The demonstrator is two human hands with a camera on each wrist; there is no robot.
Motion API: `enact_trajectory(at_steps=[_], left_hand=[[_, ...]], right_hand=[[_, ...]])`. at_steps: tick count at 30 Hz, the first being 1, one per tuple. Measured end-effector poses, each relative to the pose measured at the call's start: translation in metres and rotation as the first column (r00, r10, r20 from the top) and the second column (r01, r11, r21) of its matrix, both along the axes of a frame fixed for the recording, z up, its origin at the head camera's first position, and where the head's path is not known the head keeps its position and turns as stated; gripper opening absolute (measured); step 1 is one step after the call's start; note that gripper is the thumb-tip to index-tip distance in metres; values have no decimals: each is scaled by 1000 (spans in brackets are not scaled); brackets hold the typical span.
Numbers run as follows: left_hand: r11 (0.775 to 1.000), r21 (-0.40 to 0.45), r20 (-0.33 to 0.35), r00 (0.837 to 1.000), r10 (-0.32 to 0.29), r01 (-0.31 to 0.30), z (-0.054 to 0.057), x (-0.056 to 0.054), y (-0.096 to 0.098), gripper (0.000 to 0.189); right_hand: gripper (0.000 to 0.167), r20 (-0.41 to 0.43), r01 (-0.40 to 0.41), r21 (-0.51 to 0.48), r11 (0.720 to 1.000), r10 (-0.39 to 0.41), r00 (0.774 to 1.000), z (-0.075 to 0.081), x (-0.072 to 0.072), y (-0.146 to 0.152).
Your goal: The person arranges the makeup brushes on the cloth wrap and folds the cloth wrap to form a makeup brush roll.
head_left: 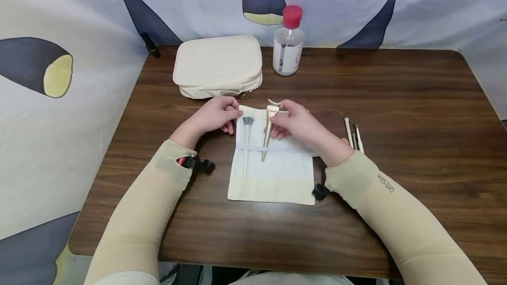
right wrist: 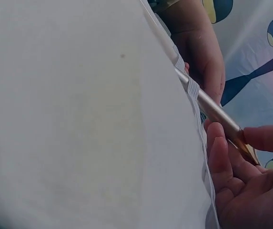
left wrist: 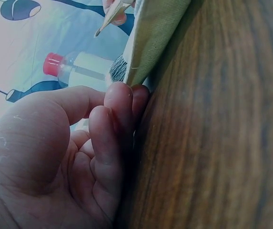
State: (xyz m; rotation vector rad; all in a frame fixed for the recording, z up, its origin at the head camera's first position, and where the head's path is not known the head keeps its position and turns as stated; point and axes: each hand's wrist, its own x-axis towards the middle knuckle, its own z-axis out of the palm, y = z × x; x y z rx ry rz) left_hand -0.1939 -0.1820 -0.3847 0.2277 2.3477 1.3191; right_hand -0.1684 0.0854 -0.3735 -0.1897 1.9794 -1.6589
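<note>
The left hand pinches the brush roll's edge (likely steadying it); the right hand grips the gold brush.

The pouch (bulky) blocks beyond the left hand; room lies right of the bottle

Head view: soft, bright, fairly even light covered the scene; the surface bore a faint sheen toward 6 o'clock, and a soft dark shadow bordered the left sleeve on its 3 o'clock side. Left wrist view: the light appeared dimmer and bluish, with pale haze over the backdrop near 10 o'clock and blurred grain at 4 o'clock. Right wrist view: dim and greyish; the white cloth looked soft-focused, darkening at 7 o'clock.
</note>
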Motion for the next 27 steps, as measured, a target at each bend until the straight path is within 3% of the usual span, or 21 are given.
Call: enact_trajectory(at_steps=[8,27], left_hand=[[1000,5,2,1000,-11,11,0,-1,0,15],[1000,2,17,1000,-13,13,2,-3,-2,13]], right_hand=[[11,17,6,-3,1000,-6,1000,-1,-1,-2],[16,7,-72,75,995,71,997,0,-1,-6]])
